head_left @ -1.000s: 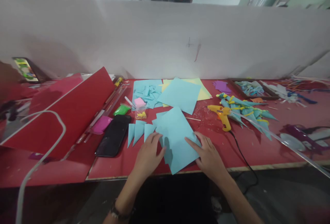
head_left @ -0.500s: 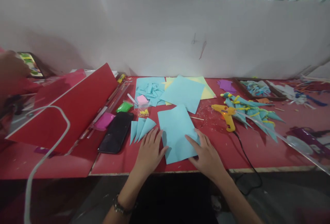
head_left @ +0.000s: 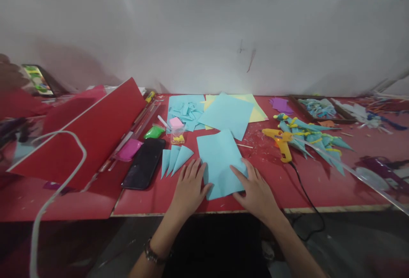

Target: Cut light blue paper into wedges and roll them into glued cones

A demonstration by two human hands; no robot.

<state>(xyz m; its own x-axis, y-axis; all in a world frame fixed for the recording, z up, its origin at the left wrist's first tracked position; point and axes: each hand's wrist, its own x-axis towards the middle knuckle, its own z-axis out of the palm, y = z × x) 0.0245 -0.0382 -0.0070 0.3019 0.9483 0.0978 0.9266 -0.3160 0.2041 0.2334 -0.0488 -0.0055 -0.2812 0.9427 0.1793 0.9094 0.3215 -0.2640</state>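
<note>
A light blue paper sheet (head_left: 222, 163) lies flat near the front edge of the red table (head_left: 143, 203). My left hand (head_left: 191, 186) rests at its left edge, fingers spread. On the sheet's right side lies my right hand (head_left: 254, 188), with its index finger over the paper and the thumb by the lower right corner. Neither hand grips anything. Three blue paper cones (head_left: 174, 158) sit just beyond my left hand. More blue sheets (head_left: 228, 111) overlap yellow paper (head_left: 258, 114) further back, beside a pile of blue paper pieces (head_left: 187, 113).
Left are a black phone (head_left: 143, 165), a green packet (head_left: 154, 131) and a slanted red board (head_left: 86, 137). Right are a yellow glue gun (head_left: 281, 141) with a cord, decorated blue cones (head_left: 316, 141) and a tray (head_left: 345, 118). Another person's hand (head_left: 11, 75) is far left.
My left hand has shifted slightly right against the sheet. The sheet's lower edge has moved slightly away from me. The other person's hand at far left has moved left.
</note>
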